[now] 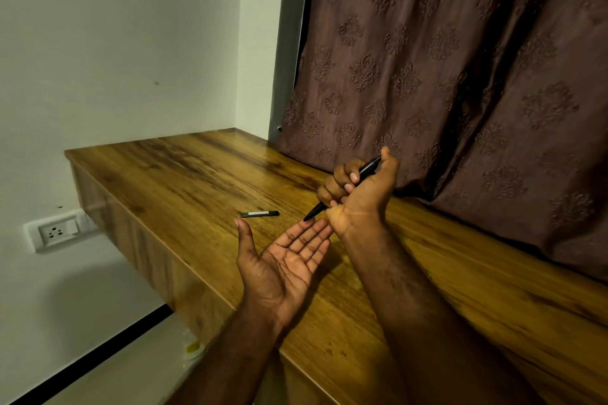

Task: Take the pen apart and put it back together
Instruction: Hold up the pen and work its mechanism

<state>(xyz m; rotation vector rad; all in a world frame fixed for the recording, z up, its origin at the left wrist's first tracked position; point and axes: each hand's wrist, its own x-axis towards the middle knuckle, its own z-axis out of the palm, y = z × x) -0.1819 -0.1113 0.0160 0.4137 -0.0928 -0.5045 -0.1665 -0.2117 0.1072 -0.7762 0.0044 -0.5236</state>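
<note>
A black pen (316, 209) is gripped in my right hand (357, 194), fingers curled round its barrel and thumb near its upper end. The pen slants down to the left, its tip just above the fingertips of my left hand (286, 260). My left hand lies palm up with fingers spread and holds nothing. A short dark pen part with a pale label (260, 214) lies flat on the wooden table (184, 181), just beyond my left thumb.
A brown patterned curtain (460, 76) hangs along the table's right side and rests on it. The table's left edge drops off to a white wall with a socket plate (57, 232). A small pale container (192, 347) sits on the floor below.
</note>
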